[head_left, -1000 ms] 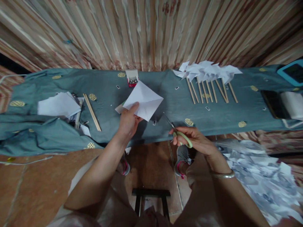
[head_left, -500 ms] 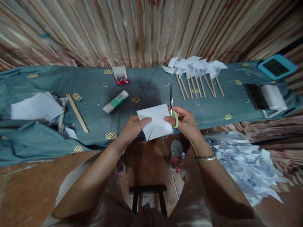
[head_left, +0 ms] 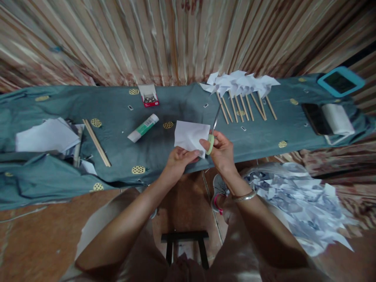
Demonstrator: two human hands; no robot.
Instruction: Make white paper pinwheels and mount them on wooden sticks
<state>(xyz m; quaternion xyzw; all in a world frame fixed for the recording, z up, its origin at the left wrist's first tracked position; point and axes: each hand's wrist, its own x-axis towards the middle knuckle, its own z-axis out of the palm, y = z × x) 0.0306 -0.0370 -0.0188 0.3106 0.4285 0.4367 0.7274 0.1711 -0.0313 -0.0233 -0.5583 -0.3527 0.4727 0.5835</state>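
Note:
My left hand pinches the near corner of a folded white paper square held just above the table's front edge. My right hand grips green-handled scissors, blades pointing away and up along the paper's right side. Both hands meet at the paper's lower right corner. A glue stick lies to the left on the blue-grey cloth. A row of finished paper pinwheels on wooden sticks lies at the back right.
A small red box of pins sits at the back. Loose white paper sheets and wooden sticks lie at left. A phone, a white roll and a blue tablet are at right. Paper scraps cover the floor.
The left hand brought the paper from over the table back to the front edge. The right hand raised the scissors to the paper's right side, then both shifted slightly.

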